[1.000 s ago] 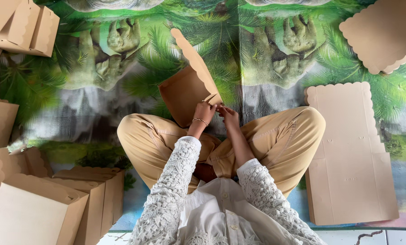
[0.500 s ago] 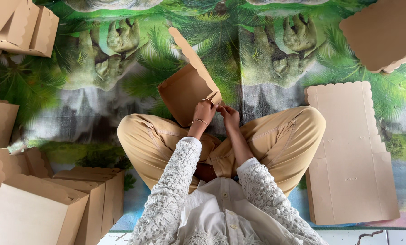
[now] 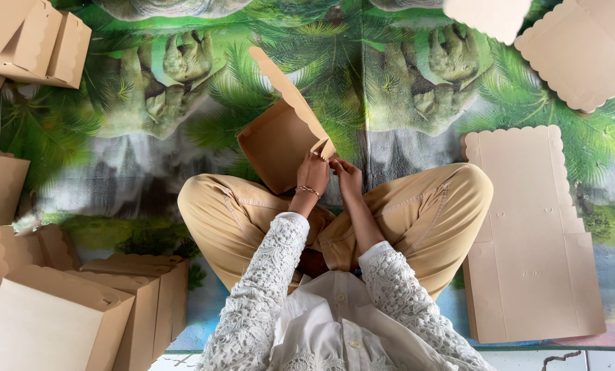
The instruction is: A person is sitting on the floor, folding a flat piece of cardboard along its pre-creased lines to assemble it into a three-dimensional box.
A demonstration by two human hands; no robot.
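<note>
A printed floor mat [image 3: 149,110] with green palm leaves and grey animals covers the floor. Folded brown boxes [image 3: 81,302] stand at the lower left, more boxes [image 3: 32,41] at the upper left. Flat cardboard sheets [image 3: 527,227] lie at the right. Soft, even light.

Both hands [image 3: 331,175] on cardboard box [image 3: 280,137]

Bright even daylight, soft shadows, sharp

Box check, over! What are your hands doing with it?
Both hands on the box: left hand grips its corner, right hand pinches the flap beside it. Box half-folded, tilted over the knees. Nothing in the way; flat sheet lies apart.
</note>
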